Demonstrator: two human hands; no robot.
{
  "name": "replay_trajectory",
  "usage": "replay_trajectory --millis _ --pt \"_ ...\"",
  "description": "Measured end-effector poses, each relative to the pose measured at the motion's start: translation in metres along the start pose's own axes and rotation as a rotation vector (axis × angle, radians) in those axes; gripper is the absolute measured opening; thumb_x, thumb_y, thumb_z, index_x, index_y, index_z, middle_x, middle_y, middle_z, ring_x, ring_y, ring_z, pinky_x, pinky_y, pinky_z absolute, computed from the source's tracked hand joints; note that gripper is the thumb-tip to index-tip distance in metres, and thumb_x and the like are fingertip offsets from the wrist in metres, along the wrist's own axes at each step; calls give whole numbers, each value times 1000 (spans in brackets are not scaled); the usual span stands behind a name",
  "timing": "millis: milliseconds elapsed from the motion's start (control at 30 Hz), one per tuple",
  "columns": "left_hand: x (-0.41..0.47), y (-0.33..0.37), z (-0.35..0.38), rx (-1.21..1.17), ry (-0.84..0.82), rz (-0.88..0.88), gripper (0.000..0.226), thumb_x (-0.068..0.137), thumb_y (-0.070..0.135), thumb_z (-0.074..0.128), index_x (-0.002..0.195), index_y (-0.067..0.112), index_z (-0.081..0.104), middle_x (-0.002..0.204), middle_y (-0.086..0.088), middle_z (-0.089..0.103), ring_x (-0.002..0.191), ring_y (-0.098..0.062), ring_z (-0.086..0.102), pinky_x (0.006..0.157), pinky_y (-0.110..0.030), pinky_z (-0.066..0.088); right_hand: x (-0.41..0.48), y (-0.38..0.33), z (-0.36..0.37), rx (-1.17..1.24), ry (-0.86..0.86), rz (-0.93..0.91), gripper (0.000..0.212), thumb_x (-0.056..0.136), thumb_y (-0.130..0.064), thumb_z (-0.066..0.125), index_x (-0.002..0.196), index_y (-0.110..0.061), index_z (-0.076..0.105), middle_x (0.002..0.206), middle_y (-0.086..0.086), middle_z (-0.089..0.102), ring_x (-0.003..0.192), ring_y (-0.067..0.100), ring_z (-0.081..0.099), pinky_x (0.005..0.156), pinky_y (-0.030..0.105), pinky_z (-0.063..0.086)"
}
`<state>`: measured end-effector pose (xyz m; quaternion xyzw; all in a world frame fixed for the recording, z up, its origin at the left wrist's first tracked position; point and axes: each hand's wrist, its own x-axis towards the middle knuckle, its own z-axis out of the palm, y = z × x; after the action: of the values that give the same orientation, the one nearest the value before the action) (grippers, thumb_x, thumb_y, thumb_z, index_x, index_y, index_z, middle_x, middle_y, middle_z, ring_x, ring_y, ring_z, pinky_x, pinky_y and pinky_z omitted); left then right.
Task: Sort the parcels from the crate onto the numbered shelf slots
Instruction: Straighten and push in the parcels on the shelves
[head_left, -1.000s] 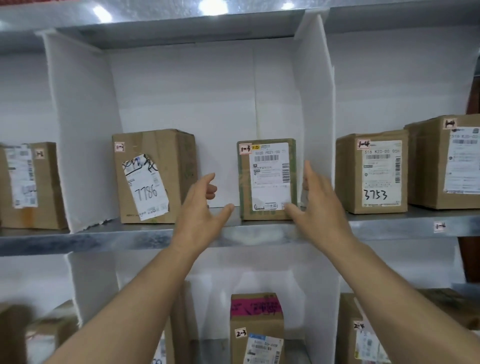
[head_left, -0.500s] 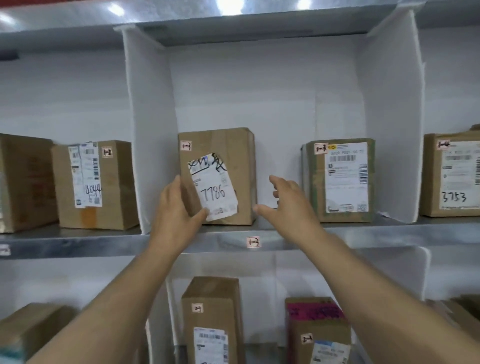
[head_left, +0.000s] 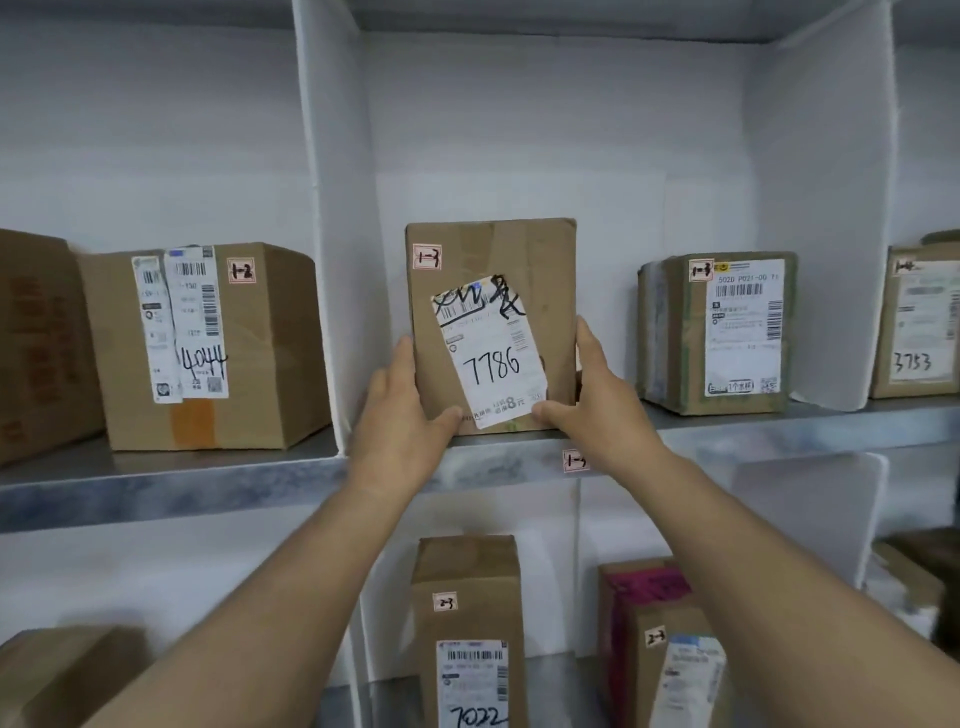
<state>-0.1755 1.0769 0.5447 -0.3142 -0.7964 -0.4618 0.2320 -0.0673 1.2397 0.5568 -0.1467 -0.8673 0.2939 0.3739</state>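
Note:
A brown cardboard parcel (head_left: 540, 270) with a white label reading 7786 and a small 1-3 sticker stands upright on the upper metal shelf (head_left: 208, 480), in the middle slot. My left hand (head_left: 402, 415) grips its lower left edge, thumb across the front. My right hand (head_left: 597, 402) grips its lower right edge, thumb under the label. A 1-3 tag (head_left: 575, 461) sits on the shelf lip just below my right hand.
White dividers (head_left: 332, 234) wall the slot on both sides. A green-taped 1-3 parcel (head_left: 719, 332) stands to the right, the 1-2 parcel 4044 (head_left: 208, 343) to the left, parcel 3753 (head_left: 917, 322) far right. Below stand the 2-3 parcels (head_left: 470, 623).
My view and both hands shifted left from the green-taped parcel to parcel 7786. The hands, open a second ago, have closed onto its two lower edges.

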Motion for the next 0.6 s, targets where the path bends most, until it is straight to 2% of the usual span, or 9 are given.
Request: replay_trajectory --millis 67,167,333,467,600 --pt "-4 2 2 40 10 37 100 79 27 74 150 40 4 133 -7 44 116 -28 52 95 -49 46 -3 3 -3 -11 19 -14 107 83 -24 72 149 -40 -11 115 6 63 97 26 61 88 41 50" --pt "-7 7 3 88 7 52 105 81 28 73 150 38 -5 130 -6 43 115 -27 52 95 -49 46 -6 6 -6 -33 20 -57 104 87 -24 69 148 -43 -13 121 8 61 94 26 60 86 38 49" --pt "-9 7 1 86 -6 62 106 81 26 73 150 38 -5 130 -6 43 115 -25 52 94 -47 47 -6 9 -5 -47 15 -92 101 88 -24 67 149 -41 -11 132 6 57 102 29 60 88 38 47" --pt "-8 7 -2 57 -3 58 106 80 22 75 150 41 -2 126 -3 46 112 -21 52 95 -45 47 -3 12 -5 -16 9 -79 101 86 -23 69 150 -41 -7 123 6 62 99 28 62 88 39 49" --pt "-5 8 -6 -27 -27 43 104 77 15 77 150 40 7 113 2 49 103 -15 54 94 -40 48 1 15 -9 50 -13 -61 99 83 -20 72 151 -38 3 114 0 64 95 19 61 82 30 46"
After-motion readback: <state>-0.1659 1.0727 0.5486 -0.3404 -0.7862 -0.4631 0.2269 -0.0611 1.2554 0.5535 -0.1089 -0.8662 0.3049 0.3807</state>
